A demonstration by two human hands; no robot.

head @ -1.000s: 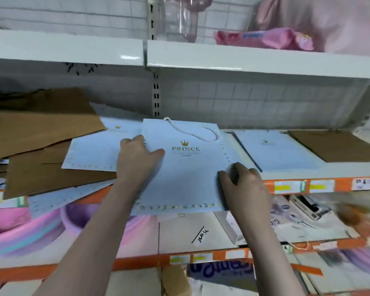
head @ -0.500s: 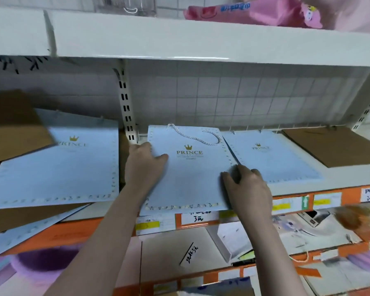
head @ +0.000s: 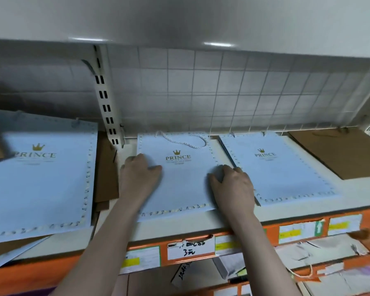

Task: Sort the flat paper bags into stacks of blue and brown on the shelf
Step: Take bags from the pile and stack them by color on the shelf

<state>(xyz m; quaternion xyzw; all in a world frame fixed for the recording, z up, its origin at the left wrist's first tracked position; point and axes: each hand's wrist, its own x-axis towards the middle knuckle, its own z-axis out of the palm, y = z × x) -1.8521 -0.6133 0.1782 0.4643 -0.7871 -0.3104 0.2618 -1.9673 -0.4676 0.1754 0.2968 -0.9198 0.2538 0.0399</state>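
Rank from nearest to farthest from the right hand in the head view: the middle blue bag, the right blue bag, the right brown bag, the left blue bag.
1. Middle blue bag: under the right hand, touched.
2. Right blue bag: just right of the hand.
3. Right brown bag: further right, toward the back.
4. Left blue bag: far left, beyond the left hand.

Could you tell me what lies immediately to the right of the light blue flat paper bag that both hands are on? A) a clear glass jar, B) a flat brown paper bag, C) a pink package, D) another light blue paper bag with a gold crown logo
D: right of the light blue flat paper bag under the left hand and right hand lies another light blue paper bag with a gold crown logo; the flat brown paper bag lies farther right.
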